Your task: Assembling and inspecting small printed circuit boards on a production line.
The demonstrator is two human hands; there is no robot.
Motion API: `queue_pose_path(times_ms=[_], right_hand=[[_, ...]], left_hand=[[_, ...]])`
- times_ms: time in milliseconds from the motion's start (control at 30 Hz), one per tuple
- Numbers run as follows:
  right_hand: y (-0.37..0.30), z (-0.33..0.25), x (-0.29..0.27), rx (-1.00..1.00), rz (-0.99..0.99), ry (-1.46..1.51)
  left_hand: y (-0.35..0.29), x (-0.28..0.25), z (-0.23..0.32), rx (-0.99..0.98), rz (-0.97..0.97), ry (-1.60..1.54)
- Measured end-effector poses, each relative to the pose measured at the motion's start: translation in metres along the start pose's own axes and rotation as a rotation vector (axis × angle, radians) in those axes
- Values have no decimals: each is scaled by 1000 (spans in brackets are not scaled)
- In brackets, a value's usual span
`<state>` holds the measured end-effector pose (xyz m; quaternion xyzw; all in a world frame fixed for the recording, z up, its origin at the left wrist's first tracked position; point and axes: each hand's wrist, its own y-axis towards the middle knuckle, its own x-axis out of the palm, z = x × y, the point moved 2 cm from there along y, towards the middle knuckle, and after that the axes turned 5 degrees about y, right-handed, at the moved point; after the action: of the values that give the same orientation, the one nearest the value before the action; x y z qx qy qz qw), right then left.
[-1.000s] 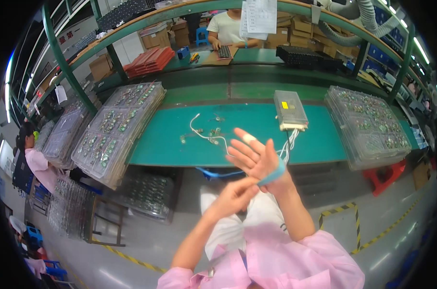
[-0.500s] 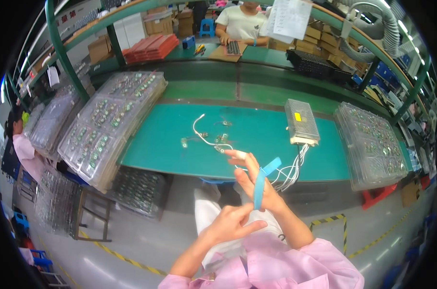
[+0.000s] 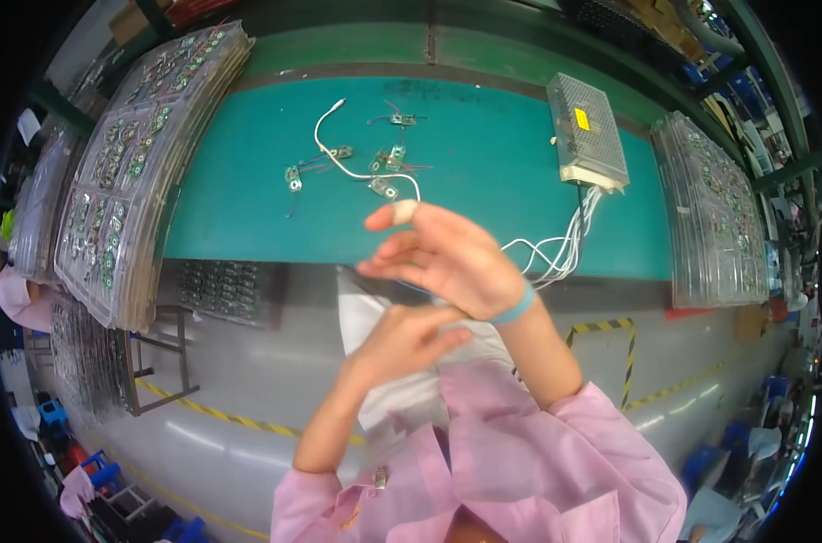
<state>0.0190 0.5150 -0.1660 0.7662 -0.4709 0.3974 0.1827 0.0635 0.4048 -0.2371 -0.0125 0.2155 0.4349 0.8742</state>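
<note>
Left hand (image 3: 404, 340): fingertips hidden by the right hand (image 3: 456, 261); grip state indeterminable. Right grip: loosely spread, masking part of a thin white cable (image 3: 355, 174). Flat blue band (image 3: 518, 306): around its wrist. Smooth green counter (image 3: 488, 145): carries cable, small boards (image 3: 293, 178), perforated box (image 3: 592, 131). Clear trays (image 3: 135, 149): stacked either side.

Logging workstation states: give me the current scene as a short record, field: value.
left hand: at the right wrist, some fingertips hidden
right hand: no object held, fingers bent
wristband: blue, around right wrist
on green bench: small circuit boards, white cable
perforated box: bench's right side
tray stacks: both bench ends, holding boards
</note>
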Motion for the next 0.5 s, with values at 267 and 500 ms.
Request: queue_pose_path(times_ms=[267, 500], right_hand=[[29, 19, -19, -462, 66, -710], [34, 11, -30, -430, 188, -1103]], left_hand=[[-4, -2, 13, -88, -122, 75], [4, 3, 2, -242, -111, -509]])
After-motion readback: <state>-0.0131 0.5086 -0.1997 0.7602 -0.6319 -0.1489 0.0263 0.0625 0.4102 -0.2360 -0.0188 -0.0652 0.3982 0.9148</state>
